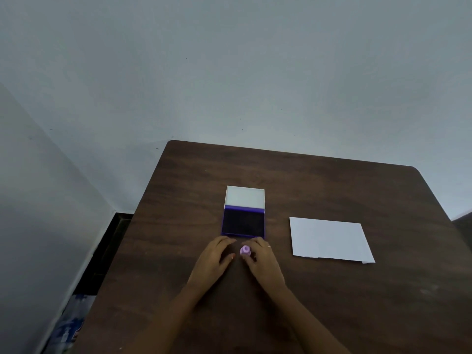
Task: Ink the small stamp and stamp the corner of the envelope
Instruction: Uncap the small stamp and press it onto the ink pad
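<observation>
A small lilac stamp (245,250) stands on the dark wooden table (332,302), just in front of an open ink pad (243,224) with a purple case, a dark pad and a white lid folded back. My right hand (263,263) curls around the stamp, thumb and fingers touching its sides. To the stamp's left, my left hand (214,259) rests on the table with its fingers apart and nothing in it. A white envelope (329,240) lies flat to the right of the ink pad.
The table stands against a pale wall at the back and close to a wall on the left. A dark gap and a blue-and-white printed bag (67,325) lie on the floor to the left of the table.
</observation>
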`<state>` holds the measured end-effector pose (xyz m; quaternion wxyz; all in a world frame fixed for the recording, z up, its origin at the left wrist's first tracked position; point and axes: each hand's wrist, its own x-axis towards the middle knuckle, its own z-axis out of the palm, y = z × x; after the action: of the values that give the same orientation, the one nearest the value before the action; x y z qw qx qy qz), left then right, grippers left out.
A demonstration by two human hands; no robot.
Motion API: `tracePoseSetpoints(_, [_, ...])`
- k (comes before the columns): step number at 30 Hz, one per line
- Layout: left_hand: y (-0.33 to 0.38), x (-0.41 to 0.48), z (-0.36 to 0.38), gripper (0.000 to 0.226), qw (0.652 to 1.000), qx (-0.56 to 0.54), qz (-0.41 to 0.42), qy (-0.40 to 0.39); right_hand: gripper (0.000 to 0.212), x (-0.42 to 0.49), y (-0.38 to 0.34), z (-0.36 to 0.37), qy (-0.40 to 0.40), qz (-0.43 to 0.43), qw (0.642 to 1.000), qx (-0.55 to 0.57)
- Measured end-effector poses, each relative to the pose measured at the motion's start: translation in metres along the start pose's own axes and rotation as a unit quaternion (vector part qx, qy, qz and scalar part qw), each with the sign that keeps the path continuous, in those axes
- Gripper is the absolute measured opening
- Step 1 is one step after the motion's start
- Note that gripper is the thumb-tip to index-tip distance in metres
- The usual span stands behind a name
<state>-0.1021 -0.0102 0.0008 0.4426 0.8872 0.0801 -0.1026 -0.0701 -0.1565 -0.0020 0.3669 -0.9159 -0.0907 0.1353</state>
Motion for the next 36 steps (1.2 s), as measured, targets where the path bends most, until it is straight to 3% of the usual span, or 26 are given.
tracePoseSetpoints(2, [0.006,-0.004,0.003,0.040,0.999,-0.036,-0.004,-0.007,0.017,-0.002,-0.006,-0.001,0.034,0.057,0.993,0.102])
tracePoseSetpoints(5, [0.018,-0.008,0.005,0.039,0.994,-0.111,-0.018,-0.013,0.018,-0.008,-0.014,-0.006,0.070,0.157,0.948,0.269])
tracePoseSetpoints(10, [0.033,-0.007,0.003,0.022,0.970,-0.242,-0.015,0.022,0.019,-0.017,-0.015,-0.017,0.033,0.211,0.884,0.416])
tracePoseSetpoints(14, [0.038,-0.002,0.000,0.022,0.965,-0.259,0.003,0.044,0.018,-0.018,-0.018,-0.026,0.000,0.212,0.789,0.577])
tracePoseSetpoints(18, [0.040,0.002,-0.005,0.021,0.956,-0.281,-0.013,0.082,0.017,-0.016,-0.019,-0.038,0.002,0.210,0.721,0.661])
tracePoseSetpoints(21, [0.035,0.004,-0.006,0.020,0.977,-0.201,-0.016,0.064,0.017,-0.016,-0.018,-0.051,-0.008,0.220,0.602,0.767])
tracePoseSetpoints(23, [0.031,0.005,-0.002,0.022,0.993,-0.112,-0.005,0.033,0.024,-0.016,-0.019,-0.058,-0.010,0.213,0.560,0.801])
tracePoseSetpoints(29, [0.023,0.005,0.015,0.026,0.995,0.078,0.064,-0.005,0.028,-0.015,-0.023,-0.064,-0.025,0.195,0.527,0.827])
tracePoseSetpoints(36, [0.014,0.009,0.027,0.032,0.987,0.133,0.089,-0.030,0.021,-0.012,-0.022,-0.061,-0.007,0.185,0.543,0.819])
